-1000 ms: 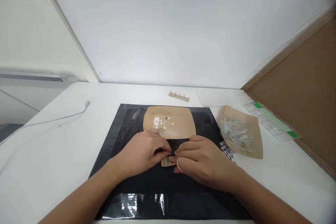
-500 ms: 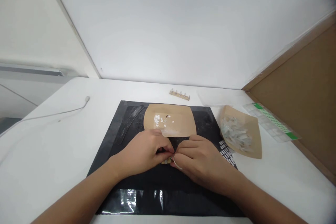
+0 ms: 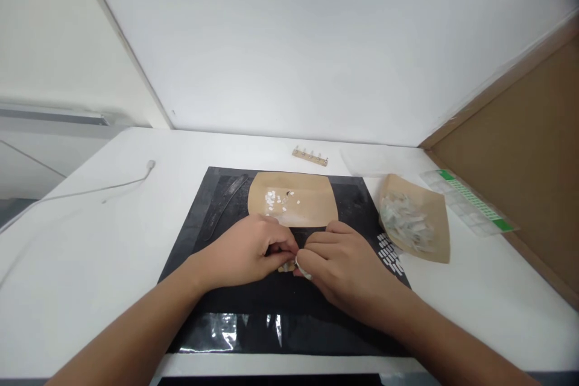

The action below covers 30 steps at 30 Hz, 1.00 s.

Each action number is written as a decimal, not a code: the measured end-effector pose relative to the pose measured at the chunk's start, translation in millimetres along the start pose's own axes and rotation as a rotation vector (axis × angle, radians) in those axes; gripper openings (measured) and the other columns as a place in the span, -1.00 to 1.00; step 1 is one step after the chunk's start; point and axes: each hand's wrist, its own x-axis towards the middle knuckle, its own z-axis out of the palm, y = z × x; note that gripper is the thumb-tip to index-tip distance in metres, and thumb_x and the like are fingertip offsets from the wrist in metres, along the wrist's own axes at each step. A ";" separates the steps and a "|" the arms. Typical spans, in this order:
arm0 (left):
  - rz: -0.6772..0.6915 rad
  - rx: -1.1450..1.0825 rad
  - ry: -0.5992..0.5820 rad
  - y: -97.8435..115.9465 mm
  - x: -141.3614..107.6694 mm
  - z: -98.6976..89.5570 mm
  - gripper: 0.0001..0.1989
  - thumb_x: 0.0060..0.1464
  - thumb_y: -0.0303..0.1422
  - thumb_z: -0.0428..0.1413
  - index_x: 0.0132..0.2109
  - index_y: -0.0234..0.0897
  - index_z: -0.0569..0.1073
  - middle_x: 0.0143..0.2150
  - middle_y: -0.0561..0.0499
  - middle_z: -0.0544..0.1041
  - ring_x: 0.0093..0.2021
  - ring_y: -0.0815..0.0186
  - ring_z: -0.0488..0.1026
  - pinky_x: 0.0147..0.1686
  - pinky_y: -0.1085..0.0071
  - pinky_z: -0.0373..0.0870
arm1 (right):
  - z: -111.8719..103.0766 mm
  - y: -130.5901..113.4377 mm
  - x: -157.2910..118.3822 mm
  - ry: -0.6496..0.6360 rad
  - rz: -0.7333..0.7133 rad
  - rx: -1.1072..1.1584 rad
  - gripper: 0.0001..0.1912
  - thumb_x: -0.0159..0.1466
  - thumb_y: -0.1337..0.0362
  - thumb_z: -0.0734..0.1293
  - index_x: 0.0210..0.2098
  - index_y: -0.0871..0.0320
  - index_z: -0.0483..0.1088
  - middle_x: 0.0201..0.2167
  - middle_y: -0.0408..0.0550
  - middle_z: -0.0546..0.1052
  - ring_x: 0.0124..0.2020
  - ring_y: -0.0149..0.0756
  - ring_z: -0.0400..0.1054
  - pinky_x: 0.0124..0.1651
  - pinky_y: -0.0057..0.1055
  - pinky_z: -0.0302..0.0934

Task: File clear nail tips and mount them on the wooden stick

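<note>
On the black mat (image 3: 271,298): tan strip (image 3: 285,268), likely light, stiff; we favour its edges.
Left hand (image 3: 246,252): fingertips pinched, contents unclear to us.
Right hand (image 3: 355,268): gripping strip's end.

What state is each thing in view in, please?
Left hand, thumb and finger pinched together
Right hand, curled over one end of the near strip
Near strip, mostly hidden by fingers
Middle tan tray, holding scattered white bits
Right tan tray, heaped with translucent pieces
Far strip, clear pieces standing along it
Black mat, spread flat
White cable, visible end unplugged
Green-labelled clear case, open or closed unclear
</note>
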 end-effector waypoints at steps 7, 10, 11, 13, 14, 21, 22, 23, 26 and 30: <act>-0.008 0.032 -0.019 -9.8 -1.2 -0.2 -0.95 0.28 -0.41 0.19 -0.16 -0.20 0.56 -0.28 0.13 0.67 -0.30 0.38 0.56 -0.27 0.48 0.39 | 0.9 12.1 -4.2 -0.056 0.026 0.184 -0.70 0.43 0.24 0.36 -0.42 0.13 0.28 -0.49 -0.28 0.45 -0.45 -0.45 0.29 -0.24 -0.37 0.00; -0.004 0.035 -0.025 -10.2 -2.1 -0.6 -0.95 0.29 -0.41 0.18 -0.15 -0.19 0.56 -0.27 0.13 0.67 -0.30 0.38 0.57 -0.25 0.48 0.40 | -0.5 16.8 -4.6 -0.073 -0.019 0.196 -0.71 0.45 0.23 0.35 -0.40 0.14 0.29 -0.45 -0.25 0.48 -0.40 -0.44 0.34 -0.23 -0.38 0.02; -0.002 0.035 -0.029 -9.9 -2.5 -0.7 -0.95 0.30 -0.41 0.18 -0.15 -0.19 0.55 -0.27 0.13 0.67 -0.30 0.38 0.57 -0.25 0.47 0.40 | -0.8 17.6 -4.6 -0.065 -0.040 0.175 -0.71 0.45 0.23 0.34 -0.40 0.14 0.29 -0.44 -0.23 0.48 -0.39 -0.43 0.35 -0.24 -0.38 0.01; -0.007 0.044 -0.025 -9.0 -3.3 -0.8 -0.95 0.29 -0.39 0.19 -0.17 -0.19 0.56 -0.29 0.12 0.66 -0.30 0.37 0.56 -0.25 0.46 0.40 | -1.2 18.6 -4.5 -0.044 -0.072 0.133 -0.69 0.47 0.22 0.32 -0.41 0.15 0.29 -0.43 -0.20 0.49 -0.38 -0.41 0.37 -0.25 -0.37 0.01; -0.014 0.052 -0.018 -8.6 -3.6 -0.9 -0.96 0.28 -0.37 0.20 -0.17 -0.19 0.56 -0.29 0.11 0.66 -0.30 0.35 0.55 -0.25 0.46 0.40 | -1.2 19.0 -4.5 -0.035 -0.082 0.120 -0.68 0.47 0.20 0.32 -0.41 0.15 0.29 -0.43 -0.19 0.49 -0.37 -0.40 0.37 -0.25 -0.37 0.01; 0.001 0.045 -0.005 -5.7 -2.6 -3.3 -0.90 0.21 -0.44 0.23 -0.15 -0.19 0.63 -0.28 0.08 0.66 -0.29 0.33 0.57 -0.25 0.45 0.42 | -0.3 18.0 -4.9 0.012 -0.108 0.141 -0.66 0.49 0.24 0.28 -0.44 0.15 0.30 -0.47 -0.16 0.52 -0.37 -0.39 0.40 -0.26 -0.37 0.05; 0.010 0.043 -0.005 -5.4 -2.5 -3.6 -0.89 0.22 -0.45 0.22 -0.15 -0.19 0.64 -0.28 0.07 0.66 -0.28 0.33 0.57 -0.24 0.45 0.42 | -0.2 17.4 -4.9 0.019 -0.113 0.146 -0.67 0.49 0.27 0.28 -0.43 0.15 0.31 -0.47 -0.17 0.53 -0.37 -0.39 0.41 -0.26 -0.37 0.06; 0.017 0.041 -0.005 -5.2 -2.5 -3.8 -0.88 0.22 -0.45 0.21 -0.15 -0.18 0.64 -0.28 0.07 0.66 -0.27 0.32 0.58 -0.23 0.45 0.43 | 0.0 16.8 -4.9 0.024 -0.120 0.154 -0.69 0.49 0.29 0.28 -0.42 0.15 0.32 -0.46 -0.17 0.54 -0.36 -0.39 0.43 -0.25 -0.37 0.06; 0.025 0.034 -0.006 -5.1 -2.9 -3.2 -0.86 0.22 -0.46 0.21 -0.13 -0.18 0.65 -0.26 0.07 0.67 -0.26 0.33 0.59 -0.22 0.45 0.44 | 0.8 15.6 -5.2 0.037 -0.136 0.163 -0.74 0.48 0.31 0.29 -0.38 0.14 0.34 -0.44 -0.19 0.57 -0.34 -0.40 0.45 -0.24 -0.36 0.06; 0.022 0.019 -0.024 -5.5 -3.1 -1.1 -0.85 0.20 -0.48 0.22 -0.14 -0.18 0.66 -0.26 0.08 0.68 -0.26 0.33 0.59 -0.22 0.46 0.44 | 1.9 15.4 -5.6 0.036 -0.154 0.154 -0.74 0.49 0.32 0.28 -0.37 0.14 0.34 -0.44 -0.21 0.57 -0.35 -0.41 0.44 -0.26 -0.36 0.04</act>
